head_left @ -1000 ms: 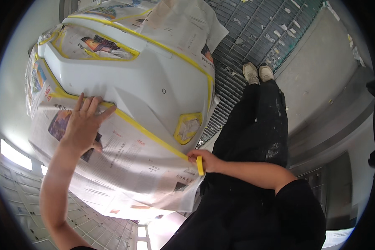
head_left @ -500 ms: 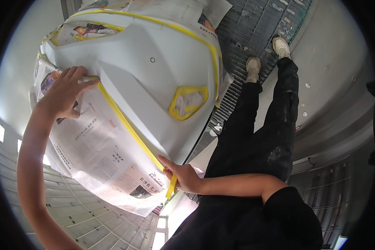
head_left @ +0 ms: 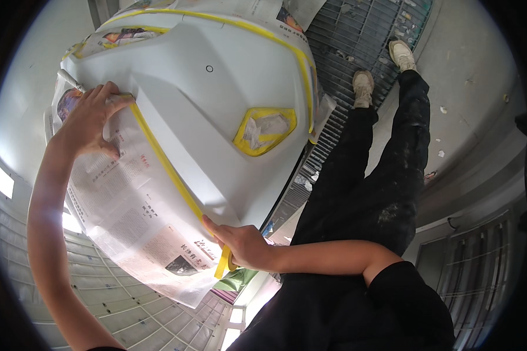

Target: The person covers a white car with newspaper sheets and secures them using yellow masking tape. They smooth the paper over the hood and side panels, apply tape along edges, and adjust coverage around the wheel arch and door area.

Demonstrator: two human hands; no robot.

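Large white moulded panel filling the upper centre, looking rigid and smooth, probably slippery. Newspaper sheets covering its lower left edge, thin, limp, likely tearing easily; best pressed flat, not pulled. Yellow masking tape running along the seam between paper and panel. Left hand lying spread, pressing the tape's upper end. Right hand pinching the tape's loose lower end. Metal floor grating lying beyond.

We lose the tape roll behind the right hand, only a yellow sliver showing. The newspaper print is too small to read, and the white panel runs off the top edge.
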